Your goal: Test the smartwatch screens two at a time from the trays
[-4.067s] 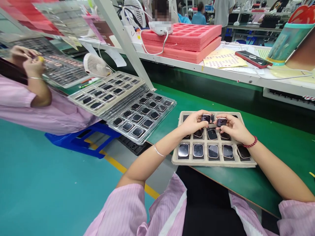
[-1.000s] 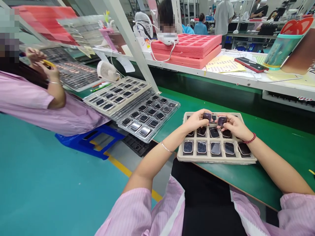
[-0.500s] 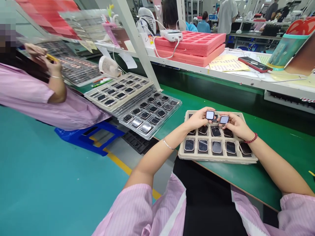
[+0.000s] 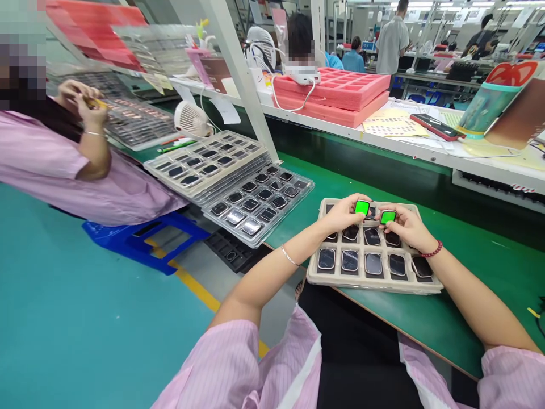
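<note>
Both screens have just turned from white to plain bright green: the rounded-square watch body with a dark rim [image 4: 361, 208] in the left hand [image 4: 344, 216] and the rounded-square watch body with a pale metallic rim [image 4: 388, 217] in the right hand [image 4: 407, 225]. Each hand grips its piece between thumb and fingers, side by side above the far part of the beige moulded compartment tray [image 4: 370, 282]. The matching colour suggests both displays respond alike, the work in hand probably being a screen comparison. No brand or writing can be read on either piece; the yellow printed paper sheet [image 4: 395, 126] on the far shelf carries rows of marks too small to read.
</note>
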Action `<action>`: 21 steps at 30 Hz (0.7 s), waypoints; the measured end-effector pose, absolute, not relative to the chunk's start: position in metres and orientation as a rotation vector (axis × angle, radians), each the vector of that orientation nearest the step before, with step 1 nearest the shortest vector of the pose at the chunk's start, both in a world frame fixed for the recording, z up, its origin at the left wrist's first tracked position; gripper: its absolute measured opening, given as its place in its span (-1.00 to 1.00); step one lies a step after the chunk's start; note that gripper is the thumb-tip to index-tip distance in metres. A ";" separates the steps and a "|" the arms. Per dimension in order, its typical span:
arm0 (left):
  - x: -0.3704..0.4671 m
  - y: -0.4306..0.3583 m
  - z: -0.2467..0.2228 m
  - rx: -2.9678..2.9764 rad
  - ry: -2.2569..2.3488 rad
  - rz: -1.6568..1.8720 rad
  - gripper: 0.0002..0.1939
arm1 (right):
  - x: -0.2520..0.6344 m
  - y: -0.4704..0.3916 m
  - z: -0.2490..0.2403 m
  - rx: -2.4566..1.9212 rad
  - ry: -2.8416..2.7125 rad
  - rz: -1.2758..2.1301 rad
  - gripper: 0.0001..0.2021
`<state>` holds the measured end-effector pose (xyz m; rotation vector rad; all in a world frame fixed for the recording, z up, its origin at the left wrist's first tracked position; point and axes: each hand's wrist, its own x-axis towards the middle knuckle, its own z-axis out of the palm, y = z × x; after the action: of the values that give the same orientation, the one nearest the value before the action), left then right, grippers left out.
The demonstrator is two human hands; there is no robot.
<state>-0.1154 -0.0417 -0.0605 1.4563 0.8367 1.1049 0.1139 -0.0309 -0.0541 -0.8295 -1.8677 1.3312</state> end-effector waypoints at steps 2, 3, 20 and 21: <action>-0.115 -0.042 -0.061 1.470 0.850 1.110 -0.52 | 0.114 -0.031 -0.054 -0.836 -1.870 1.333 -0.64; -0.115 -0.042 -0.060 1.478 0.859 1.112 -0.52 | 0.114 -0.031 -0.054 -0.839 -1.870 1.335 -0.65; -0.116 -0.049 -0.052 1.530 0.970 1.052 -0.57 | 0.112 -0.031 -0.052 -0.822 -1.854 1.411 -0.61; -0.116 -0.049 -0.052 1.525 0.978 1.052 -0.60 | 0.112 -0.031 -0.052 -0.827 -1.849 1.418 -0.62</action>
<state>-0.1156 -0.0492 -0.0516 1.5249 0.9782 1.0516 0.1118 -0.0307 -0.0516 -0.8270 -1.8491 1.4181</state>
